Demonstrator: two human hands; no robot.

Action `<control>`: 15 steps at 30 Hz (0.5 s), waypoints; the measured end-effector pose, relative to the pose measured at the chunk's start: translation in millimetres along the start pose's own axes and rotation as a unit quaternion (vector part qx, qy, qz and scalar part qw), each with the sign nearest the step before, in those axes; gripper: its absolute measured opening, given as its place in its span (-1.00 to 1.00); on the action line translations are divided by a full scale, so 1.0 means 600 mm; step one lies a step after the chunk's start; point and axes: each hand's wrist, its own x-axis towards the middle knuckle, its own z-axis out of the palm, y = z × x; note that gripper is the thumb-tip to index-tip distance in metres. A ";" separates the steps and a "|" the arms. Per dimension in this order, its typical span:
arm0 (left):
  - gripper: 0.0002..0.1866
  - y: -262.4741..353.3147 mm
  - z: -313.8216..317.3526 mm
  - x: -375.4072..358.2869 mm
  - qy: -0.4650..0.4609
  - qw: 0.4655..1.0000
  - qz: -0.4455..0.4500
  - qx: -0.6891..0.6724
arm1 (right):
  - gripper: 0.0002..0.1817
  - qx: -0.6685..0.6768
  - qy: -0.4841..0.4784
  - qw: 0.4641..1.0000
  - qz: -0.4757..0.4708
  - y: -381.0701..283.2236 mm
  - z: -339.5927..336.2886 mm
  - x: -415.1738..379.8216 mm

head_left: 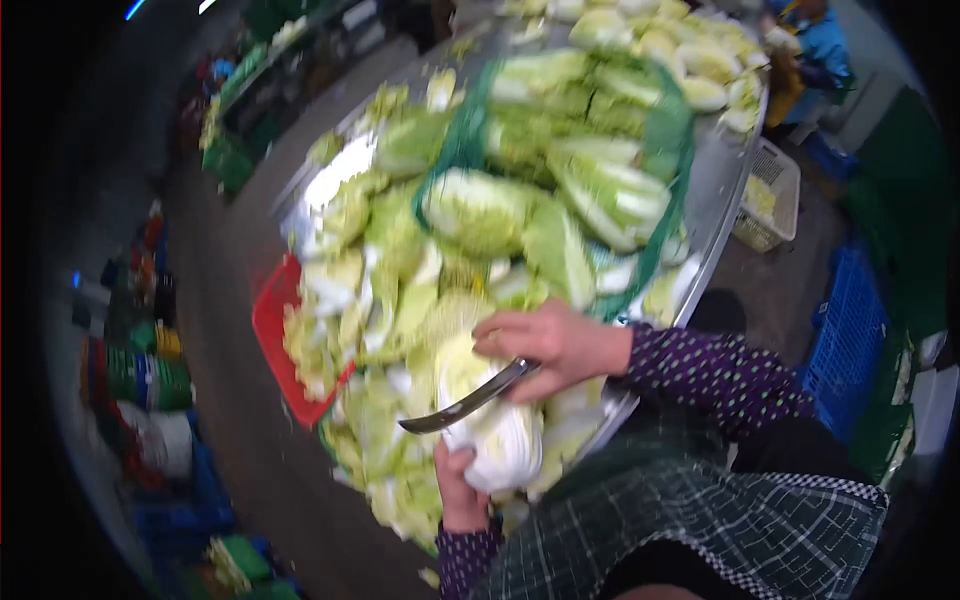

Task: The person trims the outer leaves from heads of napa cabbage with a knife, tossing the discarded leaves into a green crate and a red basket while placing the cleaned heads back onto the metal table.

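My right hand (555, 345) is closed round the handle of a knife (470, 400), whose curved blade lies across a pale napa cabbage (500, 440). My left hand (455, 490) grips that cabbage from below, at the near edge of the metal table (722, 190). Both sleeves are purple with dots, and a plaid apron fills the lower right. Loose cabbage leaves and trimmed pieces (385, 300) are heaped around both hands.
A green net bag (665, 130) holds several whole cabbages behind my hands. A red tray (275, 335) sticks out under the leaves at the left. A white basket (775, 195) and a blue crate (850, 340) stand right of the table. Another person (812, 50) is at the far end.
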 end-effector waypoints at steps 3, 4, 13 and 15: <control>-0.26 -0.006 -0.011 0.004 -0.006 1.000 -0.012 -0.015 | -0.60 -0.024 -0.028 0.999 -0.029 0.005 0.004 0.012; -0.26 -0.003 -0.008 0.011 -0.002 1.000 -0.010 -0.008 | -0.61 -0.031 -0.035 0.998 -0.035 0.015 0.011 0.012; -0.10 -0.002 -0.016 -0.017 -0.060 0.998 -0.009 0.005 | -0.70 -0.128 0.006 0.973 0.191 0.151 -0.002 -0.026; -0.08 -0.009 -0.028 -0.020 -0.054 0.998 -0.013 -0.031 | -0.52 -0.205 0.044 0.949 0.235 0.158 -0.010 -0.045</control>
